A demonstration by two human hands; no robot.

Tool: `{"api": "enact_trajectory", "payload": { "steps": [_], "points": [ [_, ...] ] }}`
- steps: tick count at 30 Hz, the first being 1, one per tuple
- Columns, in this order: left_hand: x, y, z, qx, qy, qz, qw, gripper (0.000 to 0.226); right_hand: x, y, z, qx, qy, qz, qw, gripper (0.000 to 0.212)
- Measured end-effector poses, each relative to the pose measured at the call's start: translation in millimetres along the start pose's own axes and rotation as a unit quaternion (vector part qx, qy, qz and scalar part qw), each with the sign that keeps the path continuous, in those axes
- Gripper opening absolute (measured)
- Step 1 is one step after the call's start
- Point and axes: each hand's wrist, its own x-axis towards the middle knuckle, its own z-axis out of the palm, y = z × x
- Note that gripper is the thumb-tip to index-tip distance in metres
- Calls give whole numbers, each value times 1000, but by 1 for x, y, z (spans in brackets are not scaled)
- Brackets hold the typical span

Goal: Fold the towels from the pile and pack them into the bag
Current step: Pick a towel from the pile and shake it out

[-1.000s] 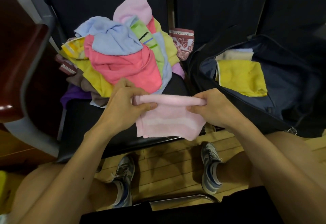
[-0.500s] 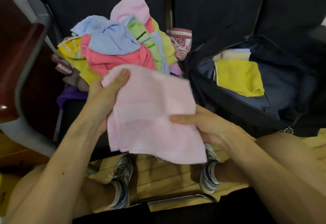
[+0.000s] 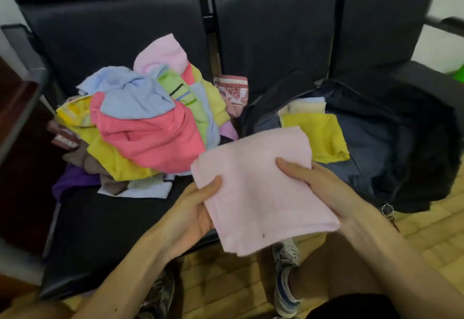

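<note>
while the folded pink towel (image 3: 253, 193) is held flat between both hands, just in front of the open bag (image 3: 424, 143), it is not yet packed. left hand (image 3: 195, 208) grips the near-left edge; right hand (image 3: 319, 185) grips the right edge, thumb on top. the bag holds a yellow towel (image 3: 319, 138) and a paler towel (image 3: 303, 106) behind it — a small share only. the pile (image 3: 150, 130) beside the bag is large and unfolded — most work is judged outstanding.
</note>
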Motion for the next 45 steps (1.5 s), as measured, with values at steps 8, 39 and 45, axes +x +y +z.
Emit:
{"api": "enact_trajectory", "payload": {
  "steps": [8,39,45],
  "points": [
    [71,-31,65,168,43,-25,985,40,22,0,-103,-188,214,8,959,25],
    [293,-6,97,528,111,98,837,48,172,-62,-247,-473,255,41,842,42],
    [164,37,75,400,144,225,877,28,122,-55,-145,-488,271,-124,820,40]
  ]
}}
